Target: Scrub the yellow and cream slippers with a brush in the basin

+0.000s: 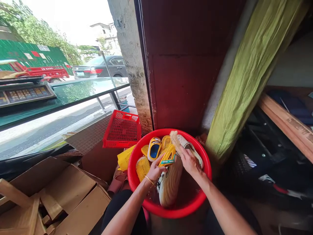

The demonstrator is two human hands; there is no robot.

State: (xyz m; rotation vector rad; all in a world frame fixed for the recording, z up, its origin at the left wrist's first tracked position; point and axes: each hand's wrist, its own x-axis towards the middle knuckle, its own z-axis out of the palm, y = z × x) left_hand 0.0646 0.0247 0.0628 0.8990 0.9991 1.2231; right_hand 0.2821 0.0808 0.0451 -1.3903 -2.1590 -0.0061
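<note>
My left hand [156, 171] is closed on a yellow sandal [168, 156] with a teal-edged strap, held above a red basin [133, 178]. In my right hand [189, 160] is a scrub brush [175, 138] with pale bristles, its head close to the sandal; whether they touch I cannot tell. Under my hands, a large white clog [170, 189] with a tan sole leans in dark water. Another white clog [186, 142] rests at the basin's back right. Several yellow sandals lie at the left, among them a slipper [154, 148] with a blue inside and a cartoon face.
A red plastic crate [122, 130] stands behind the basin on the left, with a yellow object [125, 160] below it. Cardboard boxes [66, 186] and wood pieces fill the lower left. A dark red door [181, 71] rises behind; a green-yellow curtain [244, 81] hangs right.
</note>
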